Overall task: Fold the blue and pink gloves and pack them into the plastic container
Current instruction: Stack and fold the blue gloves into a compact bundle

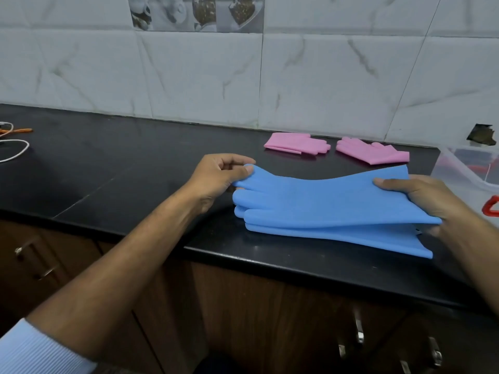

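Two blue gloves (324,203) lie stacked near the front edge of the black counter (108,157), fingers pointing left. My left hand (218,179) pinches a fingertip of the upper blue glove and lifts it. My right hand (421,201) grips the cuff end of the same glove, thumb on top. Two pink gloves lie flat near the wall: one (294,143) on the left, the other (375,153) to its right. The clear plastic container (459,171) sits at the right edge, partly cut off.
White and orange cables (13,147) lie at the far left of the counter. A red handle (491,207) shows by the container. Brown cabinet drawers with metal handles (359,330) sit below the counter. A tiled wall stands behind.
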